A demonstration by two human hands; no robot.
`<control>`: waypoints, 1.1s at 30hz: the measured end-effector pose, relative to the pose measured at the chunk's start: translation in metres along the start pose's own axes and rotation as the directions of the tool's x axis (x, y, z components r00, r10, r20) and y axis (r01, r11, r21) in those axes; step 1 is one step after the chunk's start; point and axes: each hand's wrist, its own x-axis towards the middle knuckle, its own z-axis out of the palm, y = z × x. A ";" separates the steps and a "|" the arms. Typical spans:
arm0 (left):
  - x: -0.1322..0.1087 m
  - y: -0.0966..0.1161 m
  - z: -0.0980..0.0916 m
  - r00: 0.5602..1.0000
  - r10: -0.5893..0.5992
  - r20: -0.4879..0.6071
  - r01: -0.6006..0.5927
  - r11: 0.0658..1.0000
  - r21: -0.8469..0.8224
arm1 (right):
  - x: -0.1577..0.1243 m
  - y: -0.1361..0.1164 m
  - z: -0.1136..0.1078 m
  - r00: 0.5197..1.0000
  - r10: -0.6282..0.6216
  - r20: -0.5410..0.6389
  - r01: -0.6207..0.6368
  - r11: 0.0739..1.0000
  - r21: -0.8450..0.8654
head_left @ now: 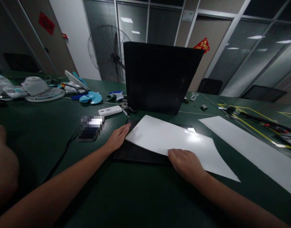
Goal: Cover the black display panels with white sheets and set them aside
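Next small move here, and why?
Probably raise the near edge of the glossy white flexible sheet slightly with the right hand, which grips it there. The sheet lies skewed across the flat black panel, and the left hand is at the panel's left edge, placed to steady it.

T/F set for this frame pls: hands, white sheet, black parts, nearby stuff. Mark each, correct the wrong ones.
1. The right hand touches the near edge of the glossy white flexible sheet. True.
2. The left hand rests on the long white strip. False: the left hand is at the left edge of the flat black rectangular slab; the long white strip lies off to the right.
3. The sheet partly covers the slab. True.
4. The large black rectangular panel lies flat. False: the panel stands up beyond the sheet.
5. The light-blue plastic fan blade is left of the panel. True.
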 end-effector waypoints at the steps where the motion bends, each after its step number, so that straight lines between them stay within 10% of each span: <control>1: 0.001 -0.002 0.000 1.000 -0.002 0.006 0.002 1.000 0.008 | -0.004 -0.003 0.010 0.996 -0.063 -0.065 0.065 0.998 0.023; 16: -0.003 -0.002 -0.011 0.891 0.164 0.423 -0.292 0.921 0.258 | -0.013 0.023 0.014 0.987 -0.123 -0.099 0.149 0.934 0.325; 33: -0.003 -0.003 -0.004 0.943 0.083 0.322 -0.210 0.898 0.386 | -0.014 0.040 0.027 0.989 -0.149 0.007 0.121 0.830 0.545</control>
